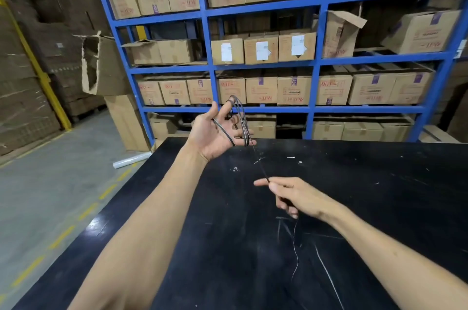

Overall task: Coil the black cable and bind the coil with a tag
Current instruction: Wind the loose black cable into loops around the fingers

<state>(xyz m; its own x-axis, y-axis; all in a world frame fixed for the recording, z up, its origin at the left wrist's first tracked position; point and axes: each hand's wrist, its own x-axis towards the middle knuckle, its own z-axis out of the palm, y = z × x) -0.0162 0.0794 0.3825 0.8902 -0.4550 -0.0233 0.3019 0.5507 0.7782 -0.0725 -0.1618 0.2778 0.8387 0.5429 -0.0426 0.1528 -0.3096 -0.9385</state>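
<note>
My left hand [215, 132] is raised above the far edge of the black table [379, 195], palm up with the fingers spread. Several loops of the thin black cable [239, 117] are wound around those fingers. One strand runs down and to the right from the loops to my right hand [293, 197], which pinches it between thumb and fingers. Below my right hand the loose tail of the cable [295, 256] trails over the tabletop toward me. No tag is visible.
Blue metal shelving [314, 64] packed with cardboard boxes stands right behind the table. An open torn box [101, 66] hangs off its left end. A white roll [131, 159] lies on the grey floor at the left, near yellow dashed floor lines.
</note>
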